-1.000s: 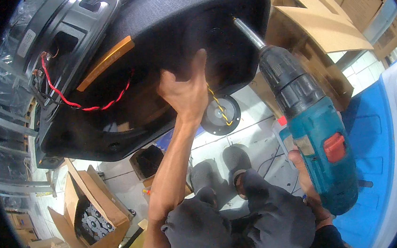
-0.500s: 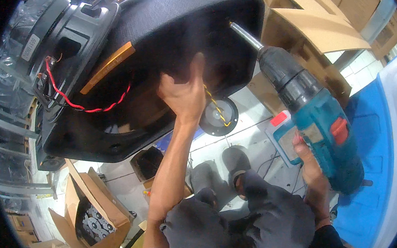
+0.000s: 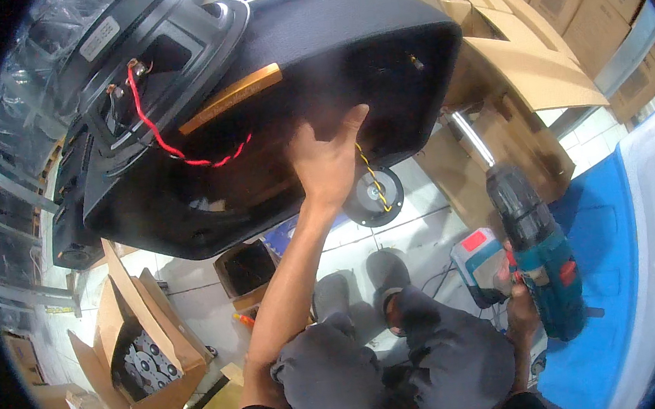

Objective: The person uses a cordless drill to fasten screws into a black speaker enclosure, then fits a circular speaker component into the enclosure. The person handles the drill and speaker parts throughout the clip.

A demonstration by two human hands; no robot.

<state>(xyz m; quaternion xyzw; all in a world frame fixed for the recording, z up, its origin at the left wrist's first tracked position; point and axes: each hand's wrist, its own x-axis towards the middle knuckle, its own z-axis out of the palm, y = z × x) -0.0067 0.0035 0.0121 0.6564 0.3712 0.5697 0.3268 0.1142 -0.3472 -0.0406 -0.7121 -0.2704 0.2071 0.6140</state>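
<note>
My left hand (image 3: 328, 161) grips the black speaker cabinet (image 3: 359, 30) at its lower face, thumb stretched out and the other fingers partly hidden. From under it a yellow-black twisted wire (image 3: 372, 171) runs to a round black speaker driver (image 3: 387, 208) below. In my right hand (image 3: 520, 306) is a teal and black cordless drill (image 3: 536, 225), its long socket bit pointing up and left, apart from the cabinet. A small screw (image 3: 415, 61) sticks out near the cabinet's right corner. A large speaker driver (image 3: 195, 29) rests on the cabinet's left, trailing a red wire (image 3: 156, 134).
An orange-gold strip (image 3: 232, 97) lies along the cabinet's edge. Open cardboard boxes stand at right (image 3: 532, 54) and lower left (image 3: 169, 397), the latter holding round metal parts (image 3: 149, 368). A blue panel (image 3: 595, 321) is beside the drill. My feet are on white floor tiles (image 3: 420, 196).
The drill has drawn back down and right from the cabinet's corner, where the screw now shows. The view has shifted; my left hand keeps its place on the cabinet.
</note>
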